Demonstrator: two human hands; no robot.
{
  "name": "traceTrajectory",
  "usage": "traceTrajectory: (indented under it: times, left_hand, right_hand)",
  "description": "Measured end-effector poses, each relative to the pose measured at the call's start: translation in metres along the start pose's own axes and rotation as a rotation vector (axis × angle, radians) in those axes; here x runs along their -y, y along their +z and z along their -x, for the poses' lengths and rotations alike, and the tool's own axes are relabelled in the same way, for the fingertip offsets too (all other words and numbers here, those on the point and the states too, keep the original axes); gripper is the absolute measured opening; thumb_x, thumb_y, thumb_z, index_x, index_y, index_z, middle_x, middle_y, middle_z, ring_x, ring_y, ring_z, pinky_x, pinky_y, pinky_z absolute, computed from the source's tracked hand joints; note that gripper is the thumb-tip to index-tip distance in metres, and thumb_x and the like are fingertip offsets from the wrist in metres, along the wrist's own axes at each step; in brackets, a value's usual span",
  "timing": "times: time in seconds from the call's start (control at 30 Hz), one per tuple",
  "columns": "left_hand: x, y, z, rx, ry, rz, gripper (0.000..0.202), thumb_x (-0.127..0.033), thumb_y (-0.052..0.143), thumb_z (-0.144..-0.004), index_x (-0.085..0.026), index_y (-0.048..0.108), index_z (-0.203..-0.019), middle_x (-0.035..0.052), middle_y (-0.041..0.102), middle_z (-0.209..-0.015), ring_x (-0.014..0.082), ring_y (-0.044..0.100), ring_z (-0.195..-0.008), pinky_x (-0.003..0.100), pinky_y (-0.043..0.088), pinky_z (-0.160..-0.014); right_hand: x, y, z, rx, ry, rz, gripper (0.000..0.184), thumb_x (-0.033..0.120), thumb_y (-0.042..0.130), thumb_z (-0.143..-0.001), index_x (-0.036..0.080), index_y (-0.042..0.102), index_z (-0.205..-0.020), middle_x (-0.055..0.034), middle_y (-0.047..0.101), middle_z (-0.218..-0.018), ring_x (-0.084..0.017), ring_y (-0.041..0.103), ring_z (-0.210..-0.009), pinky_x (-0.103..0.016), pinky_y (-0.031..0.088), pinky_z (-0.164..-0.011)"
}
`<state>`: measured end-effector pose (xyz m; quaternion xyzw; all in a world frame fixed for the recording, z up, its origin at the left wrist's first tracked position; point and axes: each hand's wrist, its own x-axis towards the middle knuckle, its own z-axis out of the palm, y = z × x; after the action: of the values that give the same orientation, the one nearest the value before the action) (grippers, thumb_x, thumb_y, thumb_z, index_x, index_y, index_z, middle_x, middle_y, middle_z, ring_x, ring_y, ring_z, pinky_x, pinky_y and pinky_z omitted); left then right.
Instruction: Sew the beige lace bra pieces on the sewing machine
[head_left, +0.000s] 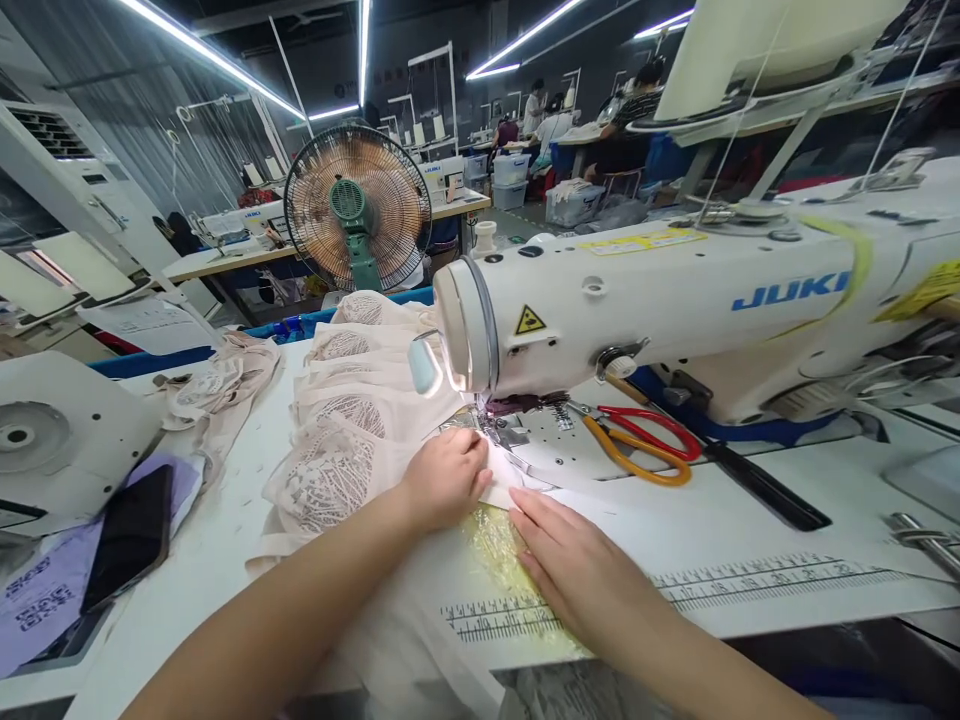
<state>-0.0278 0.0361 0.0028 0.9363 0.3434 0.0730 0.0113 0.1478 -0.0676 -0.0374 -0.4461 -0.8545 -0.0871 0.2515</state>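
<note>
My left hand is closed on the edge of a pale fabric piece just in front of the presser foot of a white JUKI sewing machine. My right hand lies with fingers stretched out, its fingertips touching the near edge of that fabric. Under the hands is a crinkled yellow patch on the table. Left of my left hand, beige lace bra cups lie in an overlapping row. The fabric under my left fingers is partly hidden.
Red- and orange-handled scissors and a black-handled tool lie right of the needle. A ruler scale runs along the table front. At left are a phone and another machine. A fan stands behind; people work farther back.
</note>
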Motion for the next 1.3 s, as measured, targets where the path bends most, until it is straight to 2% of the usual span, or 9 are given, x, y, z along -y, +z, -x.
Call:
traceTrajectory:
  times: [0.2, 0.33, 0.57, 0.67, 0.77, 0.83, 0.93, 1.13, 1.3]
  left_hand:
    - [0.001, -0.004, 0.001, 0.024, 0.024, 0.018, 0.021, -0.026, 0.045, -0.087, -0.013, 0.055, -0.101, 0.0124, 0.057, -0.102, 0.0252, 0.053, -0.095, 0.039, 0.048, -0.085]
    - [0.002, -0.004, -0.001, 0.035, 0.030, -0.007, 0.023, -0.026, 0.046, -0.087, -0.013, 0.054, -0.105, 0.0129, 0.058, -0.105, 0.0256, 0.054, -0.098, 0.039, 0.049, -0.086]
    - [0.021, 0.000, -0.009, 0.004, 0.097, -0.066, 0.028, -0.022, 0.047, -0.088, -0.011, 0.055, -0.112, 0.0145, 0.057, -0.119, 0.0249, 0.055, -0.106, 0.038, 0.048, -0.090]
    - [0.020, -0.001, -0.003, -0.032, 0.157, -0.143, 0.022, -0.021, 0.042, -0.090, -0.013, 0.062, -0.098, 0.0127, 0.059, -0.118, 0.0241, 0.057, -0.101, 0.038, 0.049, -0.085]
    - [0.005, -0.001, 0.012, -0.089, 0.202, -0.203, 0.028, -0.016, 0.037, -0.091, -0.016, 0.064, -0.086, 0.0101, 0.061, -0.116, 0.0208, 0.059, -0.085, 0.037, 0.051, -0.073]
    - [-0.006, -0.002, 0.025, -0.090, 0.180, -0.205, 0.027, -0.013, 0.038, -0.089, -0.013, 0.063, -0.099, 0.0117, 0.060, -0.118, 0.0199, 0.057, -0.077, 0.035, 0.052, -0.066]
    - [-0.016, -0.007, 0.037, -0.032, 0.116, -0.188, 0.034, -0.011, 0.041, -0.086, -0.009, 0.054, -0.118, 0.0134, 0.056, -0.126, 0.0222, 0.055, -0.079, 0.034, 0.052, -0.059]
    - [-0.010, -0.015, 0.040, -0.017, 0.183, -0.170, 0.032, -0.011, 0.042, -0.088, -0.010, 0.053, -0.118, 0.0106, 0.055, -0.129, 0.0238, 0.054, -0.089, 0.042, 0.052, -0.079]
    - [0.001, -0.014, 0.037, -0.034, 0.147, -0.042, 0.027, -0.015, 0.038, -0.091, -0.015, 0.055, -0.113, 0.0103, 0.056, -0.127, 0.0225, 0.057, -0.096, 0.040, 0.052, -0.083]
  right_hand:
    - [0.004, 0.002, 0.004, 0.014, 0.001, 0.014, 0.035, 0.015, 0.035, -0.091, 0.004, 0.061, -0.111, -0.0191, 0.060, -0.122, -0.028, 0.054, -0.115, -0.043, 0.052, -0.091]
    - [0.004, 0.005, 0.003, 0.037, 0.013, 0.001, 0.034, 0.014, 0.036, -0.091, 0.004, 0.059, -0.114, -0.0195, 0.058, -0.124, -0.028, 0.051, -0.119, -0.043, 0.049, -0.095]
    - [0.005, 0.013, -0.012, 0.021, 0.054, -0.037, 0.033, 0.015, 0.040, -0.088, 0.006, 0.059, -0.113, -0.0190, 0.057, -0.125, -0.029, 0.051, -0.119, -0.045, 0.047, -0.097]
    - [0.005, 0.014, -0.017, 0.001, 0.050, -0.050, 0.033, 0.015, 0.040, -0.087, 0.005, 0.060, -0.112, -0.0187, 0.059, -0.123, -0.028, 0.052, -0.118, -0.044, 0.048, -0.097]
    - [0.005, 0.012, -0.019, -0.006, 0.045, -0.064, 0.034, 0.015, 0.040, -0.088, 0.006, 0.060, -0.114, -0.0177, 0.059, -0.124, -0.027, 0.051, -0.119, -0.043, 0.047, -0.099]
    - [0.006, 0.010, -0.020, -0.004, 0.041, -0.063, 0.034, 0.015, 0.040, -0.088, 0.005, 0.060, -0.114, -0.0172, 0.059, -0.123, -0.027, 0.052, -0.118, -0.042, 0.047, -0.099]
    - [0.007, 0.006, -0.021, -0.019, 0.036, -0.060, 0.035, 0.014, 0.038, -0.088, 0.005, 0.060, -0.113, -0.0168, 0.061, -0.122, -0.027, 0.055, -0.116, -0.042, 0.048, -0.097]
    - [0.007, 0.003, -0.016, -0.018, 0.029, -0.124, 0.031, 0.013, 0.038, -0.088, 0.009, 0.063, -0.107, -0.0143, 0.062, -0.121, -0.027, 0.056, -0.113, -0.044, 0.049, -0.095]
    - [0.005, 0.001, -0.013, -0.014, 0.044, -0.213, 0.029, 0.013, 0.040, -0.087, 0.011, 0.062, -0.105, -0.0145, 0.062, -0.120, -0.025, 0.056, -0.113, -0.044, 0.048, -0.096]
